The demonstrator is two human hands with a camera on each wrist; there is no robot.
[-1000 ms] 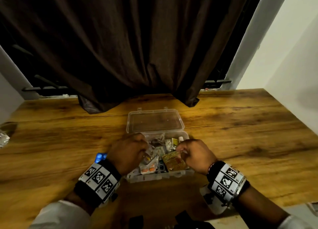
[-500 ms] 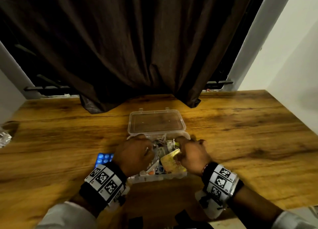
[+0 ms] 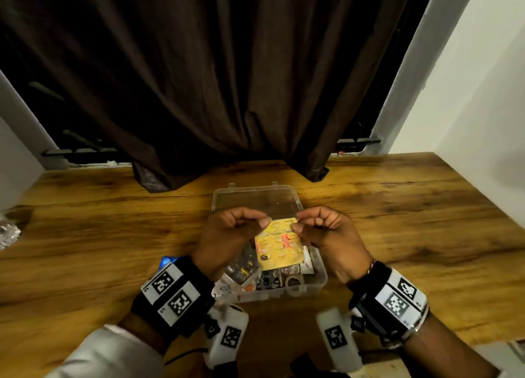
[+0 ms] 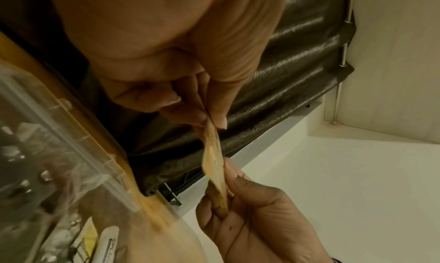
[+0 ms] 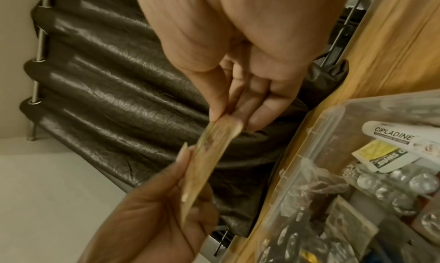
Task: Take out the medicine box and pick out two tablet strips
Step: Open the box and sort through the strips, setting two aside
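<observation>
A wooden bench [image 3: 397, 235] with a strong brown grain carries everything. At its middle, toward the near edge, a clear plastic medicine box [image 3: 318, 278] stands open, its lid [image 3: 255, 200] laid back flat on the far side. Just left of the box a blue blister strip [image 3: 167, 261] lies on the wood, mostly hidden. At the far left edge sits a crumpled silvery thing [image 3: 8, 232], too cut off to tell. The hem of a dark curtain [image 3: 227, 93] rests on the far part.
</observation>
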